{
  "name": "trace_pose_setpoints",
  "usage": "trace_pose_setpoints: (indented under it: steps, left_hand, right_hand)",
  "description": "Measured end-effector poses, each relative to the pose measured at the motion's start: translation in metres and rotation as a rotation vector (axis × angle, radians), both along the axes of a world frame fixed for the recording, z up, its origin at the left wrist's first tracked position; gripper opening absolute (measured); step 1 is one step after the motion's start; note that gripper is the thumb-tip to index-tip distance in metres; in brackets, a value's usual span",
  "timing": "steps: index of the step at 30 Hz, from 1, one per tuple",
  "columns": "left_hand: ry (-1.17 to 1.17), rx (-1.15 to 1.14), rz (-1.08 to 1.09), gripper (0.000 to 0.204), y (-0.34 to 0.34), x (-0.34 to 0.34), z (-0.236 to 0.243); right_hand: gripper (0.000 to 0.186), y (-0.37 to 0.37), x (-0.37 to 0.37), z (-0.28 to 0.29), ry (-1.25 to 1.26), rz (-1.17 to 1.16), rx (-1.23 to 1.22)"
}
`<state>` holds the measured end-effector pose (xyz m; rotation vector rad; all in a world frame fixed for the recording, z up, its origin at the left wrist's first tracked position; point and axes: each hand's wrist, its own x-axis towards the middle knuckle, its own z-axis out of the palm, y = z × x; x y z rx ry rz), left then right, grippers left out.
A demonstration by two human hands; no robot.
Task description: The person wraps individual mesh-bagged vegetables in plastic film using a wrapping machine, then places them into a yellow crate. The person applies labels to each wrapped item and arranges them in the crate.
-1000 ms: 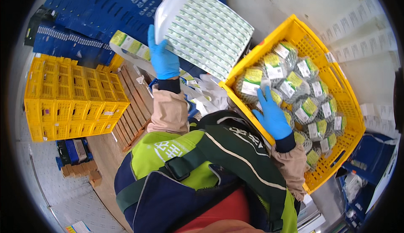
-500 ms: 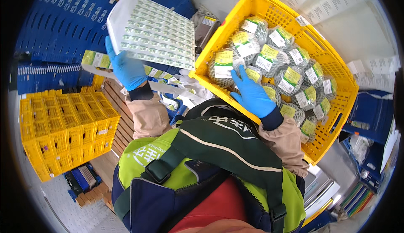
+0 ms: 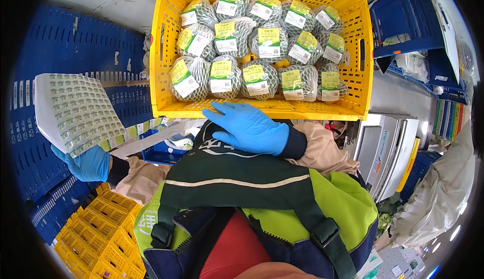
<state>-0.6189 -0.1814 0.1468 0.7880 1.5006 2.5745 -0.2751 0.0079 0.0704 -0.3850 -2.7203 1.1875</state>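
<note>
My right hand (image 3: 254, 129), in a blue glove, lies palm down at the near rim of a yellow crate (image 3: 262, 111). Its fingers are stretched and apart, with nothing held. Rows of dark produce packs in pale netting (image 3: 254, 81) fill the crate, each with a yellow, green and white label. On the left, my gloved left hand (image 3: 89, 164) is at the lower edge of a white sheet (image 3: 80, 112) covered in rows of small green labels. Its fingers look stretched out, partly hidden by the sheet. A strip of labels (image 3: 143, 126) runs from the sheet toward the right.
Blue slatted crates (image 3: 55, 42) stand along the left side, with stacked yellow crates (image 3: 101, 228) below. To the right are a blue bin (image 3: 408, 19), a grey-white boxy appliance (image 3: 379, 153) and a pale plastic sheet (image 3: 438, 183).
The view has turned, so the crate now sits straight ahead. My right hand has come off the packs to the near rim. My left hand now shows lower, under the label sheet.
</note>
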Motion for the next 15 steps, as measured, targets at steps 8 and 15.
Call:
trace_pose_setpoints:
  steps: [8, 15]
  left_hand:
    - [-0.026, 0.216, -0.455, 0.053, -0.014, -0.009, -0.006]
    - [-0.061, 0.009, -0.023, 0.051, 0.005, 0.002, -0.001]
  right_hand:
    - [0.059, 0.059, 0.099, -0.010, -0.302, -0.598, 0.118]
    - [0.071, 0.072, 0.137, -0.032, -0.604, -0.732, 0.070]
